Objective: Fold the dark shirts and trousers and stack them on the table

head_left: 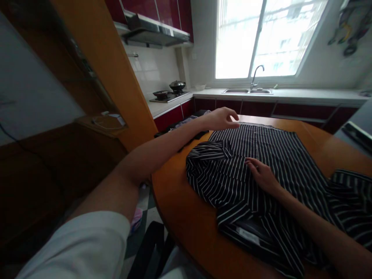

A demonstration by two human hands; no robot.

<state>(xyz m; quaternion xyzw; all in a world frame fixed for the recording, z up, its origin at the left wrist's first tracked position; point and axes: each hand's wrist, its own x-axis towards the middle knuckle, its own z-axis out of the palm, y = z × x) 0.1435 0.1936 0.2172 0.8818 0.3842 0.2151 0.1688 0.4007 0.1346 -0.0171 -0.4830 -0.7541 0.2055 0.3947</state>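
A black-and-white striped shirt (276, 155) lies spread on the wooden table, its collar and pale label towards me. The left sleeve (207, 162) is folded in over the body, while the other sleeve (351, 197) stretches out to the right. My left hand (222, 118) reaches to the far left corner of the shirt, at the hem. Its fingers are bent, with a gap between them and the thumb, and nothing shows in them. Over the middle of the shirt, my right hand (263, 176) rests with loosely stretched fingers touching or just above the cloth.
The round wooden table (174, 197) curves close to me. Dark clothes (188, 124) lie at its far left edge. An orange wooden post (122, 69) stands left of my arm. Beyond are a stove with pans (177, 86), a sink (236, 91) and a window.
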